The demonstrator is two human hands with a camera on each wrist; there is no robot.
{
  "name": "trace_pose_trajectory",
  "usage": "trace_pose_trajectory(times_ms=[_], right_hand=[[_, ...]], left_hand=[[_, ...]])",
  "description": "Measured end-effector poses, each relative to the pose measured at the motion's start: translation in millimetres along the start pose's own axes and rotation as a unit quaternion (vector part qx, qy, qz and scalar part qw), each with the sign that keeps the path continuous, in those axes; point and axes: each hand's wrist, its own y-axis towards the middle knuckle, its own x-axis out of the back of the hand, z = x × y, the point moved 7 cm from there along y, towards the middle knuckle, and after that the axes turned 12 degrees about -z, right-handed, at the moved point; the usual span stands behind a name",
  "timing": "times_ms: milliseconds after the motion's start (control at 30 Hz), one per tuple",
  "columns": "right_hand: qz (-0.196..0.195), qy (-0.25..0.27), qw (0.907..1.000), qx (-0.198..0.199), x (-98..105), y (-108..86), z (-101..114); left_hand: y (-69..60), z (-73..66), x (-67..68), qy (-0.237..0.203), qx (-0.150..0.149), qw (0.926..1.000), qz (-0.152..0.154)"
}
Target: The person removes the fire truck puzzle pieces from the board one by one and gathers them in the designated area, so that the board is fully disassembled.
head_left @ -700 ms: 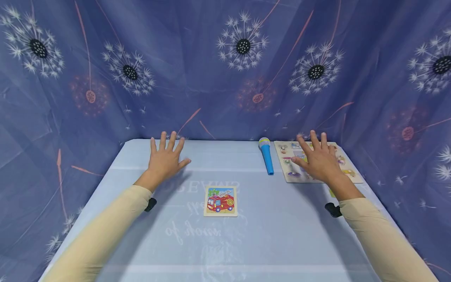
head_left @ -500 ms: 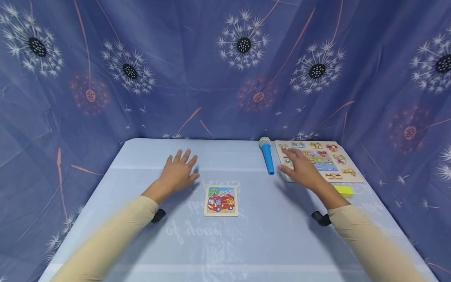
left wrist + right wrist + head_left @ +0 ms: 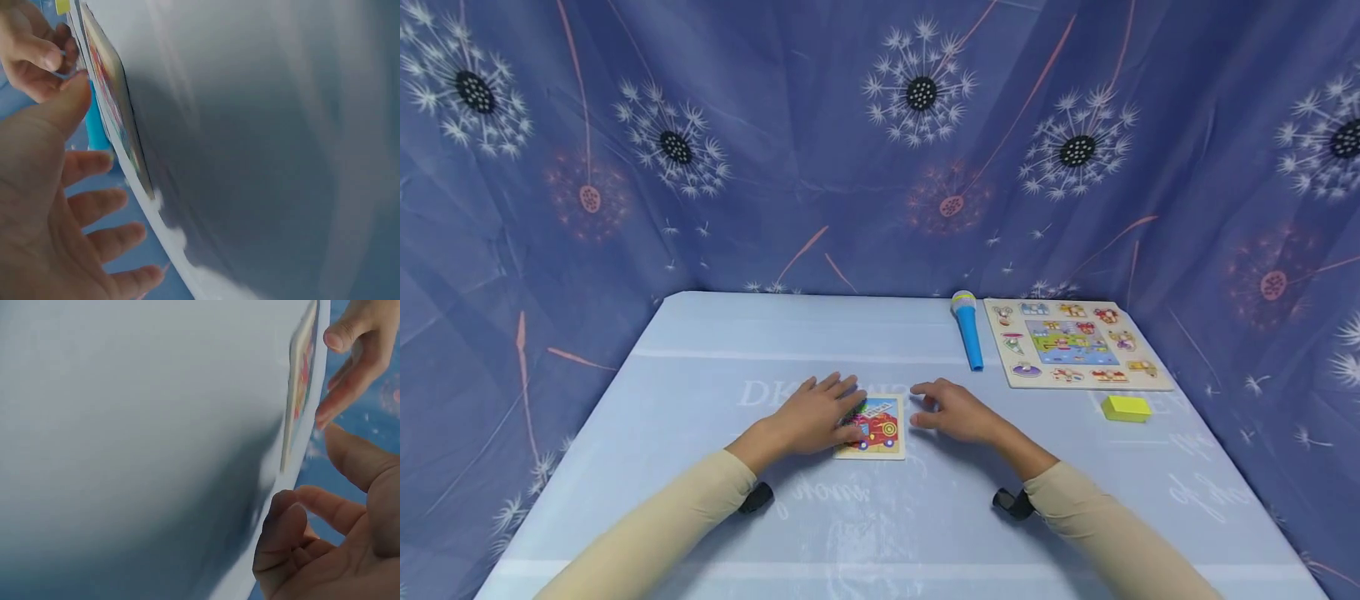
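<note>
A small square fire-engine puzzle (image 3: 882, 429) in a pale wooden frame lies flat on the table. My left hand (image 3: 814, 417) hovers over its left side with fingers spread, covering part of the picture; in the left wrist view a gap shows between the left hand (image 3: 56, 187) and the puzzle (image 3: 115, 94). To the right of the puzzle is my right hand (image 3: 958, 412), its fingers loosely bent and nothing in them. The right wrist view shows the right hand (image 3: 337, 531) apart from the puzzle's edge (image 3: 292, 400).
A blue toy microphone (image 3: 968, 331) lies at the back of the table (image 3: 737, 333). Right of it is a larger wooden peg puzzle board (image 3: 1071, 343). A yellow block (image 3: 1126, 408) sits in front of that board. A patterned blue curtain (image 3: 820, 150) hangs behind.
Both hands have come inward and nearer from the far part of the table to either side of the fire-engine puzzle. The peg board and yellow block are now uncovered. The puzzle has stayed put.
</note>
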Motion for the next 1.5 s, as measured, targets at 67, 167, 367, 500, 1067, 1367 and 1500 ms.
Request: trace_pose_trajectory(times_ms=[67,167,367,500,1067,1367,1500], right_hand=[[0.011,0.0,0.9999,0.002,-7.5,1.8,3.5],[0.018,-0.001,0.9998,0.008,-15.6,5.0,7.9],[0.019,-0.009,0.9997,0.007,-22.7,10.5,14.4],[0.018,-0.018,0.9997,-0.004,-24.6,11.9,17.5],[-0.015,-0.026,0.9986,-0.043,-30.9,21.5,26.9],[-0.029,-0.079,0.9952,-0.05,-32.6,22.8,38.2],[-0.015,-0.071,0.9946,-0.075,-32.3,26.0,36.1]], left_hand=[[-0.6,-4.3,-4.2,-0.002,-0.005,0.9998,0.019],[-1.0,-7.9,-8.5,-0.006,-0.007,0.9994,0.034],[-0.4,-12.0,-7.8,-0.016,-0.015,0.9992,0.034],[-1.4,-14.4,-6.9,-0.02,-0.016,0.9988,0.042],[-0.1,-14.2,-9.6,0.002,-0.015,0.9987,0.048],[-1.1,-14.2,-10.5,0.002,-0.019,0.999,0.041],[-1.1,-15.5,-10.2,-0.002,-0.019,0.999,0.04]])
